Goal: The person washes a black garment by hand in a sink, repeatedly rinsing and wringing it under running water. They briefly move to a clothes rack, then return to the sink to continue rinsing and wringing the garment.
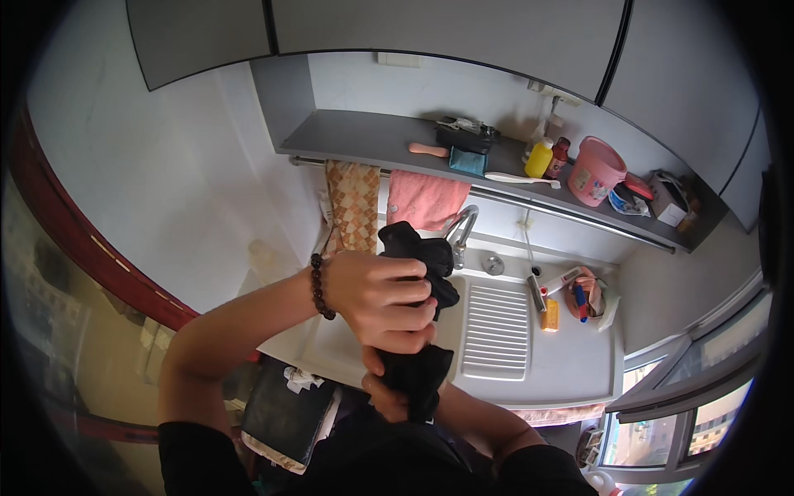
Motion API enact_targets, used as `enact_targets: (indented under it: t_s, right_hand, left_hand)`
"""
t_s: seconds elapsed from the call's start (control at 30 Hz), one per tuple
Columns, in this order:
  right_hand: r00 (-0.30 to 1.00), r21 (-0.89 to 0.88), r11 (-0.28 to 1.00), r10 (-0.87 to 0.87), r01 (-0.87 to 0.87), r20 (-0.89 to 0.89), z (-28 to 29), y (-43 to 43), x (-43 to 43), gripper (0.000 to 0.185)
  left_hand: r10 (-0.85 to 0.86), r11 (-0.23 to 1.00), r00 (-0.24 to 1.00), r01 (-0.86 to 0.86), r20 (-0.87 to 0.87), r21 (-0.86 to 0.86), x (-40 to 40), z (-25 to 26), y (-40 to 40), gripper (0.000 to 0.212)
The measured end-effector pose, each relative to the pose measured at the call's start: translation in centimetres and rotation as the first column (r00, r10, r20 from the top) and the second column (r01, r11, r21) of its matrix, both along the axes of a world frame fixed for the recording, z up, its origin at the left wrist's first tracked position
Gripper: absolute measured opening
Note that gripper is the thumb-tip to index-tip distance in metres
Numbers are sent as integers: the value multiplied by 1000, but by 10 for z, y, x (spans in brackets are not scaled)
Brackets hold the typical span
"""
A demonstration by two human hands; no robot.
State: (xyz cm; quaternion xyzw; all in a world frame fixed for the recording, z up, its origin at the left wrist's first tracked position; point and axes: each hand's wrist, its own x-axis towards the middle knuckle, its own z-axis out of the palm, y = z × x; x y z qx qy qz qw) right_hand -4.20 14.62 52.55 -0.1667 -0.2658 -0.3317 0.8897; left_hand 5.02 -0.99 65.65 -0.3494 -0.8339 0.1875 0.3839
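Observation:
My left hand [391, 304], with a dark beaded bracelet at its wrist, is closed around a bunched black cloth [441, 263] over the white sink. Part of the cloth sticks out above the knuckles and part hangs below the fingers. Lower down and nearer my body, my right hand [388, 400] grips the lower part of the same cloth; that hand is partly hidden by the fabric. A chrome faucet [464, 229] stands behind the cloth. The ribbed washboard [496, 328] of the sink lies to the right of my hands.
A pink towel [425, 198] and a checked towel [353, 198] hang from the rail. The grey shelf [372, 133] above holds a pink bucket [595, 170], bottles and brushes. Yellow soap [550, 316] and a basket [588, 294] sit on the counter's right. Grey cabinets [446, 31] hang overhead.

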Motion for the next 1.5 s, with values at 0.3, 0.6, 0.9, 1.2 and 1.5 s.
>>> enact_targets:
  t_s: [0.3,0.6,0.9,1.2,1.5]
  right_hand:
    - [932,292,947,-20,134,-362,-4,1,-38,68]
    - [949,220,963,-81,152,-304,-8,11,-42,103]
    - [91,-514,772,-583,374,-808,-25,-24,-60,39]
    - [-796,-723,612,-588,-320,-144,-84,-105,-99,32]
    - [-549,-413,429,-803,-803,232,-120,-144,-123,47]
  left_hand:
    - [111,994,994,-111,-2,-11,-4,-17,-17,12]
    - [68,997,997,-69,-21,-35,-4,-20,-13,8]
    - [154,976,985,-139,75,-170,-10,-52,-29,16]
    - [592,356,290,-931,752,79,-29,-207,-56,26]
    - [302,28,182,-983,936,183,-35,-282,-76,26]
